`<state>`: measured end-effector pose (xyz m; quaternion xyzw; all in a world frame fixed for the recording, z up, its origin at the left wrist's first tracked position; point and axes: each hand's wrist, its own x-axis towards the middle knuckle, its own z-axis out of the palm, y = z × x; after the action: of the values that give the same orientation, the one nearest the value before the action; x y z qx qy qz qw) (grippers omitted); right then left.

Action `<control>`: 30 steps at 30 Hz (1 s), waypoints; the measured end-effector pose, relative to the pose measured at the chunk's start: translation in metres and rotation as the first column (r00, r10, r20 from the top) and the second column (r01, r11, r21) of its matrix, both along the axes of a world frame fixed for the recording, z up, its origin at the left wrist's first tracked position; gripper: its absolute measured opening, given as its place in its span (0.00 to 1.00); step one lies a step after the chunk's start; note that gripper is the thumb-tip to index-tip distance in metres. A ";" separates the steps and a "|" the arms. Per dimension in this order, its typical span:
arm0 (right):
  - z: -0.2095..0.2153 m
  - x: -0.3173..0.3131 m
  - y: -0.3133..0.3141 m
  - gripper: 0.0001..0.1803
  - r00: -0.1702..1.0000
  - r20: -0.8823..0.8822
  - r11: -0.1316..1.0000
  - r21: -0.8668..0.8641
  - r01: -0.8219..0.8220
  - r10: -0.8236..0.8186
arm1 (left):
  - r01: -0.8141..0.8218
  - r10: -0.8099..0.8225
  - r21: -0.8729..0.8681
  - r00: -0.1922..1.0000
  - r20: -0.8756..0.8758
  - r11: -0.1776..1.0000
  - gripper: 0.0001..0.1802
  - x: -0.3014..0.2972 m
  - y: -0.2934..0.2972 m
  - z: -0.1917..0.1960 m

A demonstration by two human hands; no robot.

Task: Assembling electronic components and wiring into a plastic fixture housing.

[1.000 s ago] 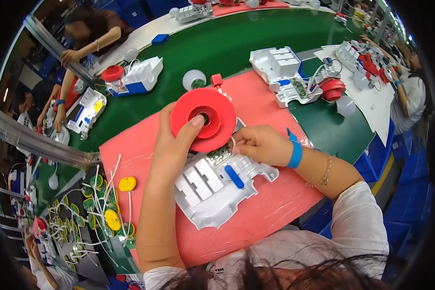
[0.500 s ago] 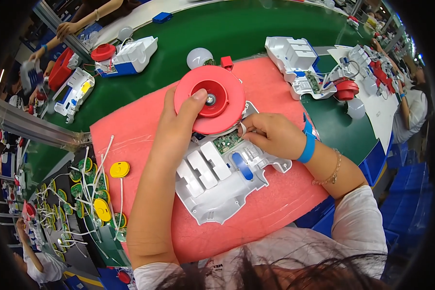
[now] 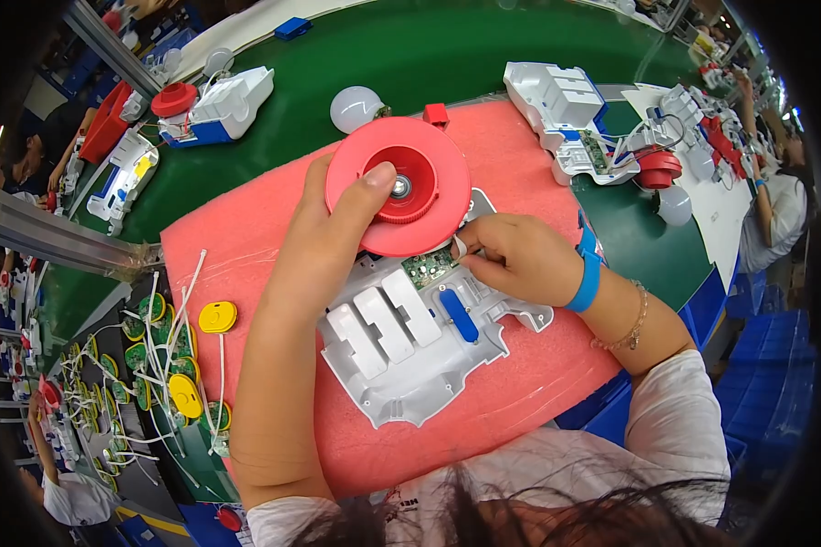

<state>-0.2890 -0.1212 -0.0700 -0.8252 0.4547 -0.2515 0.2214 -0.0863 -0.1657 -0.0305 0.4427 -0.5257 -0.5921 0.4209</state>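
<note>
My left hand point(image 3: 337, 214) grips a round red plastic part point(image 3: 449, 191) with a deep cup in its middle. The thumb lies over the cup's rim, beside a metal screw head at its centre; the other fingers are hidden beneath. Below it, a white plastic housing half point(image 3: 397, 397) lies with its inner side up. It carries a green circuit board point(image 3: 427, 270) and a blue oblong piece point(image 3: 459, 315). By the board, just under the red part's edge, my right hand point(image 3: 531, 260) pinches a white cable point(image 3: 461, 245), of which only a short piece shows.
The housing lies on a pink foam mat point(image 3: 246, 237). Yellow round parts point(image 3: 218, 317) and green boards with white cables crowd the left. Beyond the mat are a white bulb point(image 3: 356, 109), a small red block point(image 3: 436, 115) and other housings point(image 3: 556, 96). Co-workers sit at both sides.
The red part has tipped slightly and shifted a little in my left hand. My right hand keeps its pinch in nearly the same spot. The view has moved slightly.
</note>
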 end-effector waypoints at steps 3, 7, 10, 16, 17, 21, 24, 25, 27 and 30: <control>-0.003 -0.001 0.000 0.08 1.000 -0.010 1.000 0.001 -0.006 0.006 | 0.035 -0.035 0.006 0.999 0.014 0.999 0.33 0.001 0.001 0.001; -0.004 0.000 0.004 0.08 1.000 0.002 1.000 0.006 -0.017 0.017 | 0.053 -0.053 0.010 0.998 -0.016 0.999 0.34 0.002 0.003 0.000; -0.006 -0.001 0.004 0.07 0.997 -0.058 0.999 -0.009 -0.041 0.040 | 0.060 -0.060 0.014 0.998 -0.021 0.998 0.33 0.001 0.002 -0.001; -0.012 -0.002 0.000 0.07 0.995 -0.072 0.997 -0.014 -0.075 0.074 | 0.060 -0.059 -0.006 0.998 0.029 0.998 0.33 0.001 -0.002 -0.007; -0.011 -0.001 -0.001 0.07 0.994 -0.070 0.997 -0.010 -0.082 0.081 | 0.062 -0.062 0.018 0.997 0.035 0.998 0.33 0.002 -0.003 -0.006; -0.015 -0.001 0.000 0.05 0.993 -0.089 0.997 -0.037 -0.074 0.071 | 0.058 -0.056 -0.057 0.998 0.032 0.997 0.34 -0.001 -0.001 -0.008; -0.018 -0.001 -0.001 0.06 0.996 -0.021 0.993 -0.066 -0.093 0.092 | 0.052 -0.049 -0.044 0.998 0.050 0.998 0.35 0.002 -0.002 -0.011; -0.014 -0.003 -0.001 0.06 0.996 -0.019 0.992 -0.086 -0.094 0.092 | 0.042 -0.040 -0.039 0.998 0.047 0.998 0.35 0.003 -0.006 -0.016; -0.004 -0.007 0.000 0.08 0.998 0.059 0.999 0.031 -0.026 0.024 | 0.000 0.002 -0.018 0.997 0.083 1.000 0.38 0.002 -0.010 -0.019; 0.033 -0.001 0.016 0.11 0.994 0.092 0.997 0.053 0.052 -0.057 | -0.019 0.012 0.055 0.992 0.124 0.998 0.40 0.004 -0.018 -0.018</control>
<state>-0.2901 -0.1055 -0.0374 -0.7940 0.4724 -0.2840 0.2564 -0.0822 -0.1840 -0.0489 0.4942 -0.5304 -0.5749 0.3793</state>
